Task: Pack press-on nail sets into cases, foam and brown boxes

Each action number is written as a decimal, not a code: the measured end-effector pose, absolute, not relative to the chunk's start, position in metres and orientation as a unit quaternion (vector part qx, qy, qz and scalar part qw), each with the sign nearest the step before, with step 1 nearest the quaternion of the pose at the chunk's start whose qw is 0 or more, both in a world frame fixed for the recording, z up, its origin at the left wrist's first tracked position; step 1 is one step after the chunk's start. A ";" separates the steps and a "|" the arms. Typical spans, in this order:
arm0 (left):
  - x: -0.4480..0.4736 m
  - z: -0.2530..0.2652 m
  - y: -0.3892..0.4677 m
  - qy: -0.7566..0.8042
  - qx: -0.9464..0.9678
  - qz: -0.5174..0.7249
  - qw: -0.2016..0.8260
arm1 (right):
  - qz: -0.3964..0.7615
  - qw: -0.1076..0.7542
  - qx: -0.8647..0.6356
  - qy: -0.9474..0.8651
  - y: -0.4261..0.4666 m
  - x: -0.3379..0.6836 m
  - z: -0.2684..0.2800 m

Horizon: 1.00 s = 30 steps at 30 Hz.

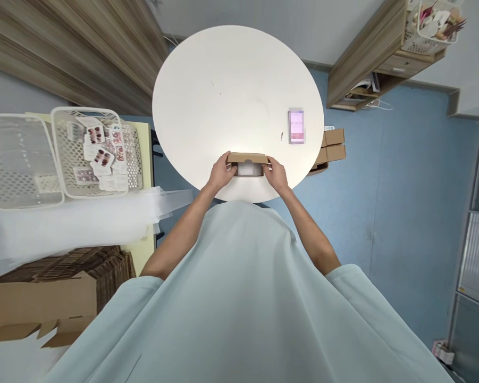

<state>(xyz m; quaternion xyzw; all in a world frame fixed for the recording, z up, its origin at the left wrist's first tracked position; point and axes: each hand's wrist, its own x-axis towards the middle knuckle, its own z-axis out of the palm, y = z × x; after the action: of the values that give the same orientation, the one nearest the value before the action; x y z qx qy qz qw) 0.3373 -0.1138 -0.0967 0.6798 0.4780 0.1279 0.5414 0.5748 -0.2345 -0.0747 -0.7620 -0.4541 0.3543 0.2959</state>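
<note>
A small brown cardboard box (248, 158) lies at the near edge of the round white table (235, 80), its lid partly raised. Something whitish (249, 169) shows inside, too small to name. My left hand (222, 171) grips the box's left end, thumb by the opening and fingers on the lid. At the right end, my right hand (276, 173) holds the lid and side in the same way. Farther right on the table lies a phone (296, 126) with a pinkish, blurred screen.
On my left, a white basket (133, 154) holds several nail-tip packs, beside another basket (22, 119). White wrapping sheets (83, 223) and stacked flat cardboard (40, 303) lie nearer. Small cardboard boxes (335, 144) stand right of the table; a wooden cabinet (367, 58) stands behind.
</note>
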 end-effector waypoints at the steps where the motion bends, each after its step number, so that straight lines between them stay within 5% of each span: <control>1: 0.334 -0.097 -0.117 0.476 0.689 0.120 0.533 | 0.352 0.281 -0.764 -0.462 -0.238 0.574 -0.074; 12: 0.308 -0.094 -0.166 0.505 0.747 0.117 0.416 | 0.307 0.186 -0.798 -0.485 -0.280 0.549 -0.059; 20: 0.314 -0.086 -0.182 0.528 0.737 0.017 0.421 | 0.356 0.021 -0.815 -0.456 -0.275 0.540 -0.049; 30: 0.322 -0.117 -0.189 0.589 0.635 0.055 0.497 | 0.408 0.095 -0.805 -0.420 -0.292 0.535 -0.093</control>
<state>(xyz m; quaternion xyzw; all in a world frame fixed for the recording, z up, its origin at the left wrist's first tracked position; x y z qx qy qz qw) 0.3216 -0.1889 -0.1165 0.6350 0.5888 0.0547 0.4971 0.5354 -0.2916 -0.0928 -0.8049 -0.4203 0.4080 0.0955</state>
